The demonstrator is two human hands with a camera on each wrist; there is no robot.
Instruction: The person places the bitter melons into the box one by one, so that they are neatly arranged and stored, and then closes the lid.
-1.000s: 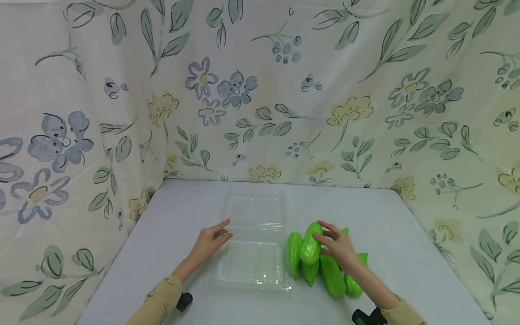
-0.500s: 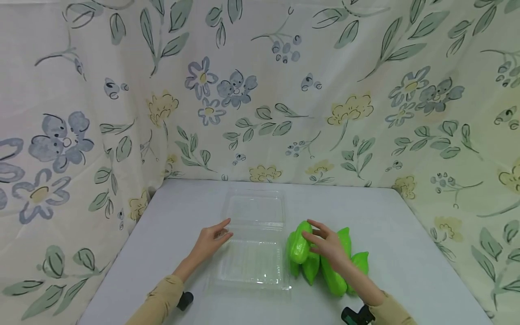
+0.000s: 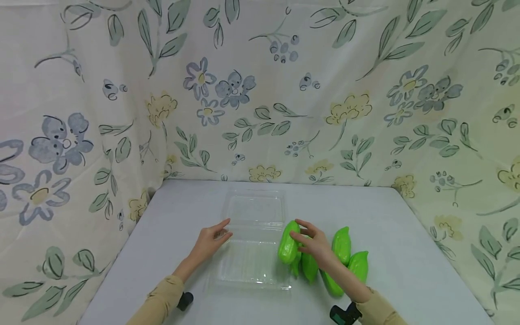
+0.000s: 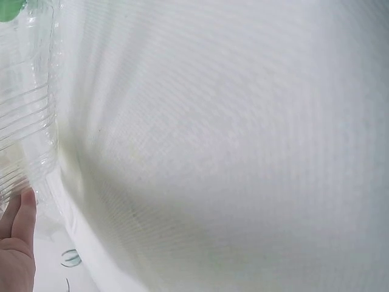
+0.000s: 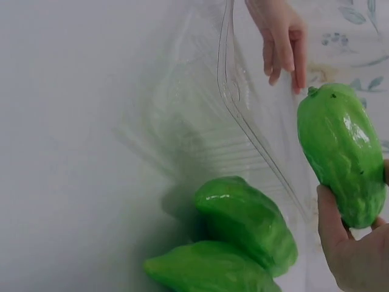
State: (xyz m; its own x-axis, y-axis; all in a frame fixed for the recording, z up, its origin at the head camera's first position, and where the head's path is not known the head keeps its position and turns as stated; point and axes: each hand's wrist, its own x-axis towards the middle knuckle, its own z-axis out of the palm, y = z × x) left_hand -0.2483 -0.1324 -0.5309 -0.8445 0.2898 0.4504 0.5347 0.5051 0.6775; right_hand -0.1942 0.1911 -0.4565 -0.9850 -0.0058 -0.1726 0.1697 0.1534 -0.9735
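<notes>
Right grip point(image 3: 318, 246) pinched one green fruit point(image 3: 288, 244) at lower centre: carrying step, it seemed, next needing gentle lowering.

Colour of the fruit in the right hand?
The fruit is glossy green with small dark specks; it shows best in the right wrist view.

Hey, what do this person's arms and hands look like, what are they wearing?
The left hand and right hand wear no gloves. The left sleeve and right sleeve are tan, ending partway along the forearms. Small black gadgets show beside both sleeves; the right one has a dark green patch.
</notes>
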